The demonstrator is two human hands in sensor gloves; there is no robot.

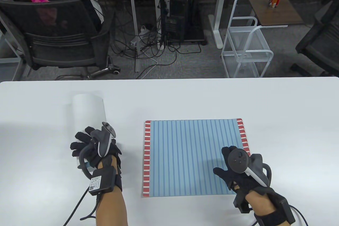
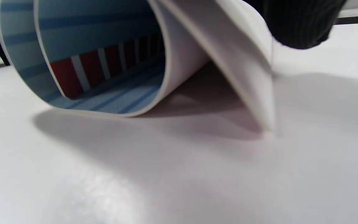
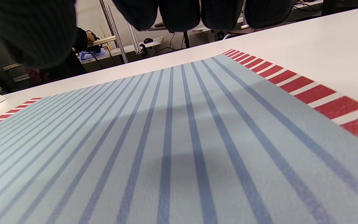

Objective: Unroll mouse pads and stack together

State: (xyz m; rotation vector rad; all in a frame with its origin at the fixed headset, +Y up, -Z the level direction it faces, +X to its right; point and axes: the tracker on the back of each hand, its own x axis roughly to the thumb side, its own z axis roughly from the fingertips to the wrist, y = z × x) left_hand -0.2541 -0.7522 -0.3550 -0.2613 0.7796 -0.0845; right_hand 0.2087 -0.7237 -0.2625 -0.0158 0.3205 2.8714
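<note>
White-backed rolled mouse pad (image 1: 88, 109) lies at the tabletop's (image 1: 278, 104) left, its near end gripped by your left hand (image 1: 92, 147). Peel its loose edge outward. Your right hand (image 1: 238, 167) hovers, fingers loosely spread, over the flat blue-striped pad (image 1: 185, 151).

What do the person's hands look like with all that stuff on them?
Both hands wear black fabric gloves. The left hand carries a grey-and-white tracker on its back, plus a black wrist box with a white label and a black cable. The right hand carries a darker tracker with a white strip, and a black box and cable at the wrist. The forearms are bare, with no sleeves.
</note>
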